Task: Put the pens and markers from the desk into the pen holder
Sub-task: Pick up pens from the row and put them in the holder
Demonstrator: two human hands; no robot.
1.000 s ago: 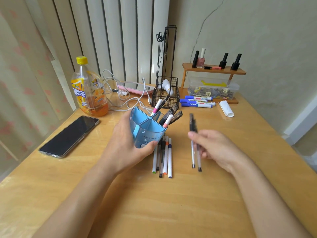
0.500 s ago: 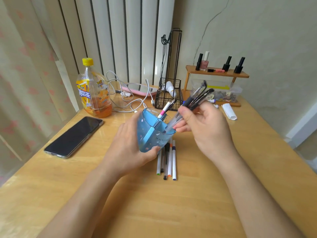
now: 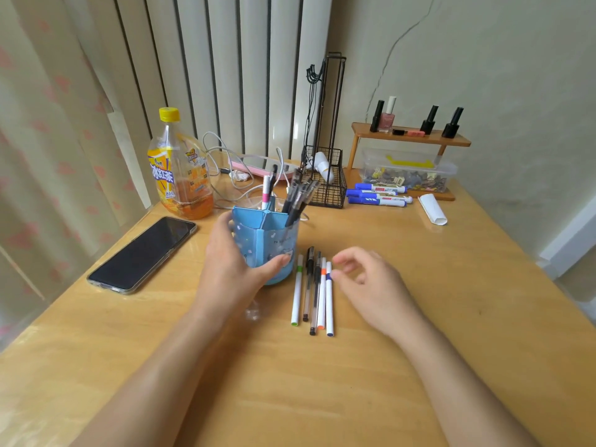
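Your right hand [image 3: 371,285] sits just right of the middle of the frame. Its fingers are curled and a little apart, and they hold nothing. The fingertips [image 3: 337,275] are blurry, right next to the blue-banded pen [image 3: 329,301]; you cannot tell if they touch it.

Your left hand [image 3: 232,266] wraps around the blue pen holder [image 3: 267,246] in the middle of the frame. The thumb presses on its front and the other fingers are hidden behind it. The hand covers the holder's left side and part of its bottom.

The holder stands up straight on the wooden desk [image 3: 419,317]. It has walls inside that split it into parts. A bunch of black pens [image 3: 298,196] leans up and to the right out of the right part. A white marker with a pink band [image 3: 266,195] stands almost straight in a back part. Their lower ends are hidden inside.

Five pens [image 3: 314,295] lie flat in a row just right of the holder. Their long sides run up and down the frame, side by side and touching.

Three blue markers [image 3: 379,195] lie in the upper right, well apart from the holder. They point left to right, caps to the left.

A phone [image 3: 142,253] lies to the left. A drink bottle [image 3: 179,169] stands behind it.
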